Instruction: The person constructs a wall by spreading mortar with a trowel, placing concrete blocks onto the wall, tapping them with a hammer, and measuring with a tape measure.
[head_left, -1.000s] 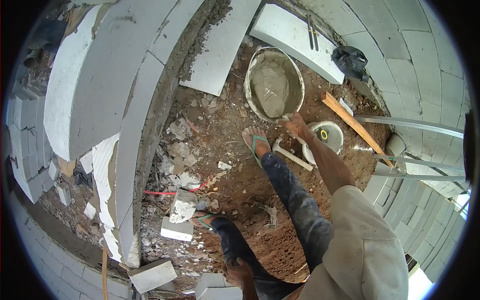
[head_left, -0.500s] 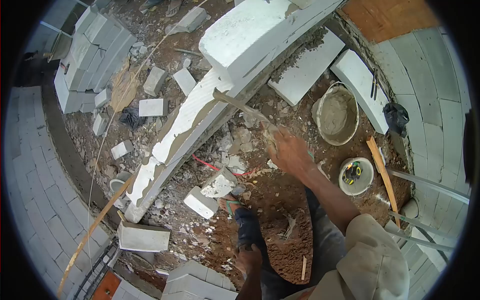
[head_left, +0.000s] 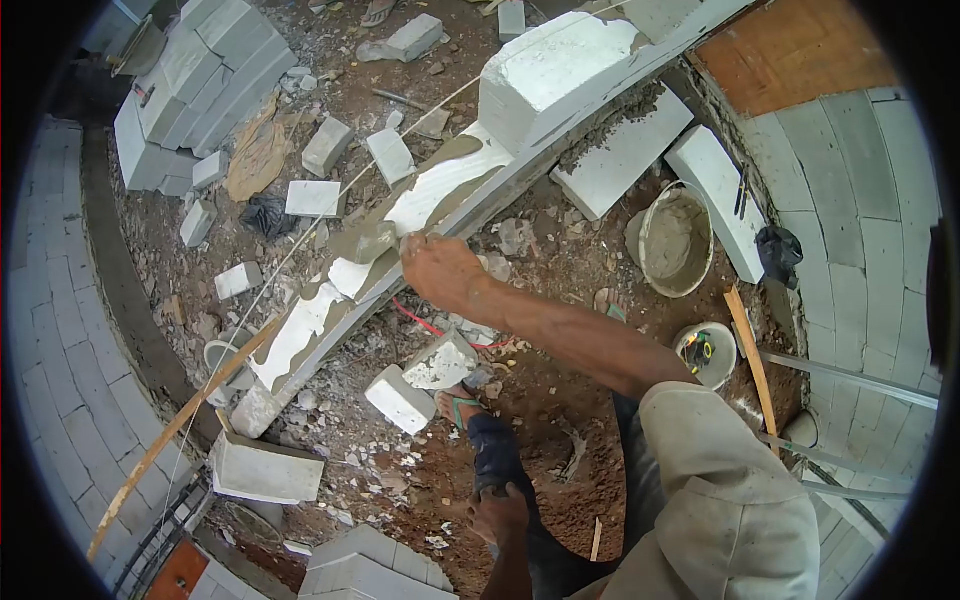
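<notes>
Fingers of the right hand (head_left: 437, 272) were closed around the handle end of a mortar-coated trowel (head_left: 374, 242), the grip itself being hidden by the hand. The trowel blade was positioned at the top face of the low block wall (head_left: 345, 325), where grey mortar (head_left: 455, 150) lay in uneven patches over the white surface. The left hand (head_left: 500, 513) rested on the left trouser leg (head_left: 500, 455) near the knee, fingers curled; whether they gripped the cloth could not be determined. A large white block (head_left: 550, 78) was seated on the wall, beyond the trowel. A thin line (head_left: 345, 190) ran diagonally across the view. Two loose blocks, one pale (head_left: 400, 400) and one rough-faced (head_left: 440, 361), sat on the ground beside the wall, near the sandalled left foot (head_left: 460, 406). The mortar bucket (head_left: 676, 240) stood on the opposite side of the right forearm, next to a long white block (head_left: 716, 200). A smaller bucket (head_left: 706, 355) containing a yellow-and-black item stood near a wooden strip (head_left: 754, 368).
</notes>
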